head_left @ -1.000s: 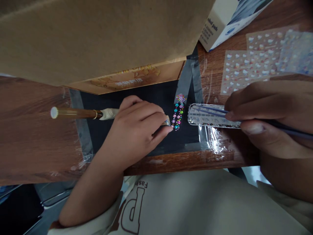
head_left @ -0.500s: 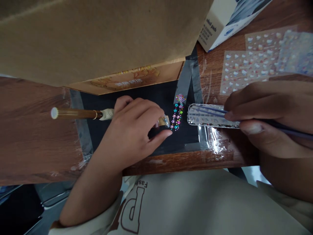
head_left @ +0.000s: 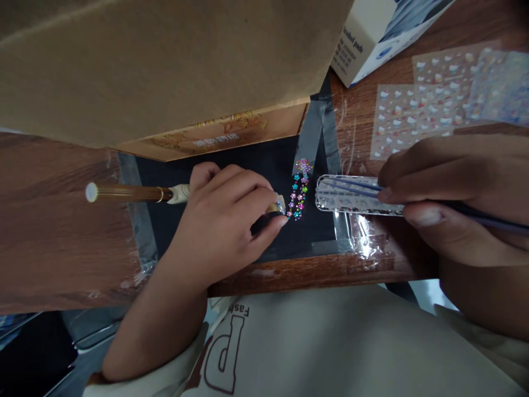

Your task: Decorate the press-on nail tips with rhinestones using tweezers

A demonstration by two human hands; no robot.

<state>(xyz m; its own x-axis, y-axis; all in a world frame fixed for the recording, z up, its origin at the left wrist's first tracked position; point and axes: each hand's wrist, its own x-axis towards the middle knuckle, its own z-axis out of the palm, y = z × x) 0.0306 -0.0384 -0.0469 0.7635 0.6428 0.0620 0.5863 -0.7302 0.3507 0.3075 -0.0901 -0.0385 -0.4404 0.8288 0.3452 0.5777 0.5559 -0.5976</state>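
Note:
My left hand is closed around a slim, pen-like brown stick with a gold ring and a cream carved section; its middle is hidden under my palm. Between thumb and fingers shows a tan, clear-edged end. Touching or very close to that end is a looped strand of colourful flower gems, lying on the black mat. My right hand pinches blue-grey tweezers. Their tips are over a long clear case with small gems in it.
A large brown cardboard box stands at the back, over part of the mat. Behind my right hand are an alcohol pads box and clear sticker sheets. Clear tape holds the mat's edges to the wooden table.
The view has shifted very slightly. Both hands keep their grips, and the tweezer tips are still over the clear case.

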